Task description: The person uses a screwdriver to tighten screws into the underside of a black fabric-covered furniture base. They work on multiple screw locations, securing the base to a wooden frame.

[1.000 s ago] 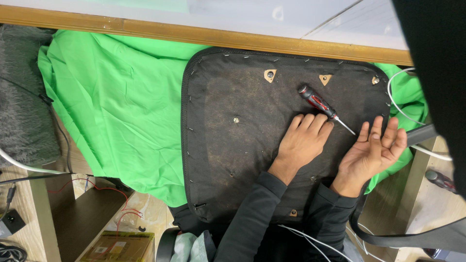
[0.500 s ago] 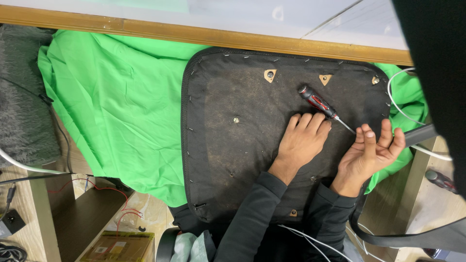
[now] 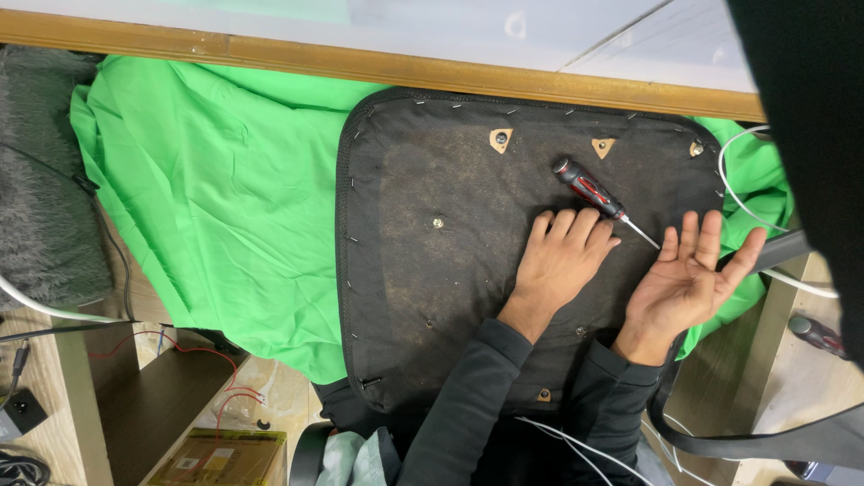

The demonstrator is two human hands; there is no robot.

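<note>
Resting flat on an upturned seat base (image 3: 450,270), dark and dusty, stapled round its rim, laid over green cloth (image 3: 216,207) on a work surface.

Left hand (image 3: 562,256): palm down, fingers together, pressed on the base near its right side; holds nothing. Fingertips lie just beside the handle of the screwdriver.

Right hand (image 3: 688,279): palm up, fingers spread and empty, at the right edge of the base, its fingertips close to the screwdriver's metal tip.

Screwdriver (image 3: 594,196): red and black handle, lying loose on the base toward the upper right corner, slanted, tip pointing at the right hand.

Fittings: a screw head (image 3: 437,221) near the middle of the base; small triangular wooden plates (image 3: 500,139) along the far edge.

Step judged: a pause between fastenings, tool set down. Any pick-up would call for a hand closing round the handle.

Containers: a yellowish box (image 3: 220,454) on the floor at lower left; contents cannot be told.
</note>
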